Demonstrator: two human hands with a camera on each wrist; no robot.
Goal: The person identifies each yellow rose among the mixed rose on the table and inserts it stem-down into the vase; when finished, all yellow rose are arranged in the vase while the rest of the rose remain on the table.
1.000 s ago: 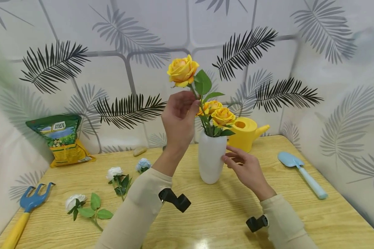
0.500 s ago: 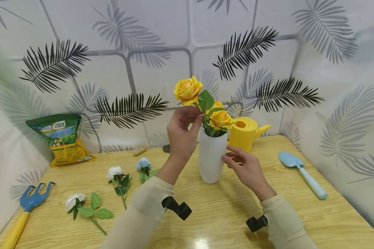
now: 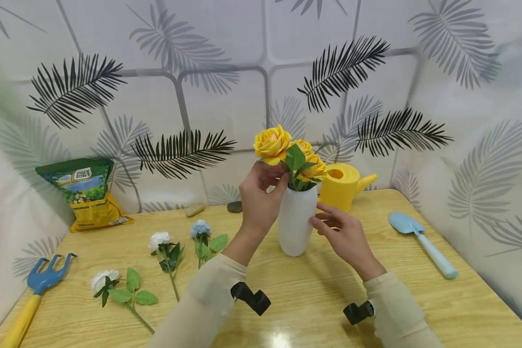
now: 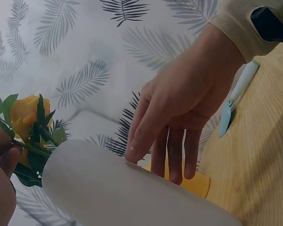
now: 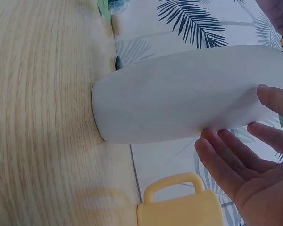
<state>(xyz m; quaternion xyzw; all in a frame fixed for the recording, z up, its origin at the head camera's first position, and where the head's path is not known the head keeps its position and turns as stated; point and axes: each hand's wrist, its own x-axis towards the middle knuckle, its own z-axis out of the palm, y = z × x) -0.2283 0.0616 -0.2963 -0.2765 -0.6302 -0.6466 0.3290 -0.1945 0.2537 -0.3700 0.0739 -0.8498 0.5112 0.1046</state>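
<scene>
My left hand [image 3: 261,200] pinches the stem of a yellow rose [image 3: 271,144] just above the mouth of the white vase [image 3: 296,222]. Its bloom leans left above my fingers, beside more yellow roses [image 3: 315,168] standing in the vase. On the vase's right side rest the thumb and fingertips of my right hand [image 3: 345,239]. Those fingers are fairly straight and do not wrap round it, as the left wrist view shows. In the right wrist view the vase [image 5: 179,99] stands upright with its base on the table.
A yellow watering can [image 3: 341,186] stands behind the vase. To the right lies a light blue trowel [image 3: 422,241]. White roses [image 3: 160,241], a blue rose [image 3: 200,229], a hand fork [image 3: 48,280] and a colourful bag [image 3: 87,193] occupy the left. Two stones [image 3: 195,210] lie along the back.
My left hand has come down and slightly right with the yellow rose, so the bloom now sits lower, near the other roses. The right hand and the vase have stayed in place.
</scene>
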